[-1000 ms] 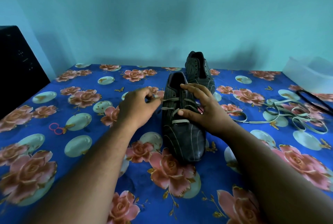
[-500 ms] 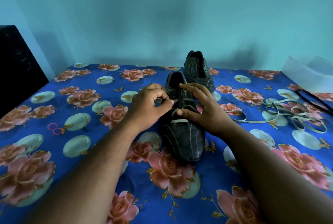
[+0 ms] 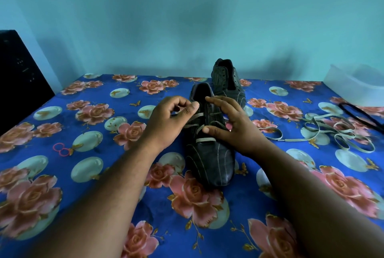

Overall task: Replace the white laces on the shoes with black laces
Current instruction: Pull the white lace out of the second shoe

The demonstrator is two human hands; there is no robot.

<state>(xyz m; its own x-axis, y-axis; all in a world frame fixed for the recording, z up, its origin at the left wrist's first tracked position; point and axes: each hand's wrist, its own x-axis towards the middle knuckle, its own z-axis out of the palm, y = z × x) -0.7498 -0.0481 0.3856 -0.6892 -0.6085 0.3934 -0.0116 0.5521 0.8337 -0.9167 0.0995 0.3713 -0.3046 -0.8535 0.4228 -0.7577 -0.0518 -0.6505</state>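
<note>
A: Shoe point(image 3: 209, 153) sits mid-table, toe toward the person, on the floral cloth point(image 3: 87, 174). White lace point(image 3: 204, 139) threaded through it: a bottom bar plus crossings above.

B: Left hand?

A: Left hand point(image 3: 166, 124) at the shoe's left edge, fingers curled, thumb and forefinger pinched together at the upper eyelets. It appears to pinch the lace there; the strand itself is partly hidden by the thumb.

B: Right hand?

A: Right hand point(image 3: 232, 124) lies over the shoe's right side, fingers spread and fairly straight, thumb tip touching the lace crossings. Not gripping anything, just resting on the upper.

B: Second shoe?

A: Second shoe point(image 3: 227, 83) directly behind the first, touching or nearly so, eyelets bare.

B: Other laces?

A: Loose lace point(image 3: 336, 133), pale, lies in a tangle on the cloth to the right, well apart from the hands. Black lace point(image 3: 361, 112) beyond it, near the right edge, beside a clear tub point(image 3: 357, 87).

B: Anything on the left?

A: Two small red rings point(image 3: 62, 149) on the cloth; dark box point(image 3: 18, 83) at the far left edge.
</note>
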